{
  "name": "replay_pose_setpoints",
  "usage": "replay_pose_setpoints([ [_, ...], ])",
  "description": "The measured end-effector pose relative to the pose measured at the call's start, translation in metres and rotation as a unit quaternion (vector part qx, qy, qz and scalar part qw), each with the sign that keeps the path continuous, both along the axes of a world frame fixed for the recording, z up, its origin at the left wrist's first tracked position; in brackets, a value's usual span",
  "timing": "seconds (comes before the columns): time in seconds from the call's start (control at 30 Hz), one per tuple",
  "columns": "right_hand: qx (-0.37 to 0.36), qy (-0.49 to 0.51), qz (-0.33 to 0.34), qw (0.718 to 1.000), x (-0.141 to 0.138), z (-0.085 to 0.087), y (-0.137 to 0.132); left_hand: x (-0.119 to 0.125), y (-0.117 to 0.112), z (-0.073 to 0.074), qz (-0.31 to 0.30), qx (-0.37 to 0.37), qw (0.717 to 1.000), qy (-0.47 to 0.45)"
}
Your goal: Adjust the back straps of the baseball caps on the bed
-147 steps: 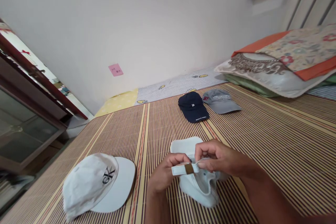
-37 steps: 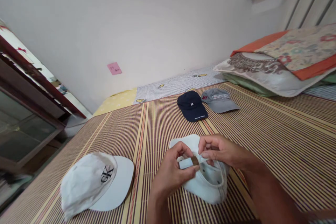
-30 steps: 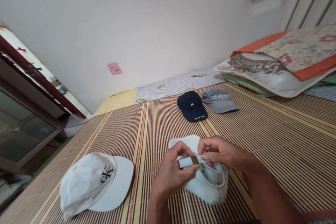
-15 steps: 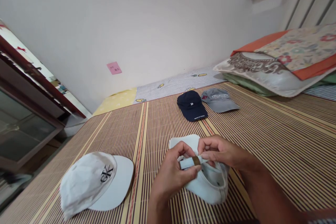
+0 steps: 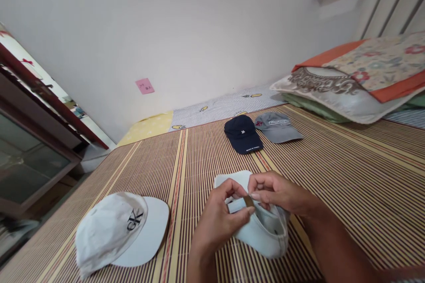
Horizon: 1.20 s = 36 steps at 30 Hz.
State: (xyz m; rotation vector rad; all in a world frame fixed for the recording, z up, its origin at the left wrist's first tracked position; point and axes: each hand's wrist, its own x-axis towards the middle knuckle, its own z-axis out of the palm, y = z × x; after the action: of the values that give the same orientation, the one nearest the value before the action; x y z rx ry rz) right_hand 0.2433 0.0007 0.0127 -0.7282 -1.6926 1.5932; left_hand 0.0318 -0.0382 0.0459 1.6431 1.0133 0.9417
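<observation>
A pale mint baseball cap (image 5: 260, 239) lies on the mat in front of me, its hollow inside facing up toward me and its brim pointing away. My left hand (image 5: 214, 216) is closed on the cap's back strap (image 5: 236, 205), with thumb and fingers around a brass-coloured buckle (image 5: 249, 202). Close beside it, the fingertips of my right hand (image 5: 283, 192) pinch the strap just right of the buckle. The exact grip there is partly hidden by the fingers.
To the left lies a white cap (image 5: 111, 230) with black letters. Farther back, a navy cap (image 5: 242, 132) touches a grey cap (image 5: 278, 126). Pillows (image 5: 358, 75) are stacked at the right, by the wall (image 5: 212, 31). A striped bamboo mat (image 5: 149, 168) covers the bed.
My right fingertips have shifted slightly left, closer to the buckle, and less strap shows between the hands. The buckle has tilted a little. The other caps stay where they were.
</observation>
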Motion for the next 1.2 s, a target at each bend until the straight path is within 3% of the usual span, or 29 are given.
replay_pose_setpoints([
  [0.77,0.008,-0.008,-0.009,1.0,0.002,0.0,0.0,0.002,0.002,-0.002,-0.008,-0.001,1.0,0.001],
  [0.97,0.013,-0.022,-0.02,0.999,0.001,-0.001,0.001,-0.016,0.008,-0.013,-0.115,-0.108,0.984,-0.087],
  [1.1,0.014,-0.018,-0.022,0.999,0.001,-0.002,0.001,-0.027,0.012,-0.021,-0.124,-0.102,0.985,-0.062],
  [1.2,-0.014,0.003,-0.031,0.999,0.002,-0.002,0.0,-0.026,0.013,-0.023,-0.124,-0.133,0.977,-0.114],
])
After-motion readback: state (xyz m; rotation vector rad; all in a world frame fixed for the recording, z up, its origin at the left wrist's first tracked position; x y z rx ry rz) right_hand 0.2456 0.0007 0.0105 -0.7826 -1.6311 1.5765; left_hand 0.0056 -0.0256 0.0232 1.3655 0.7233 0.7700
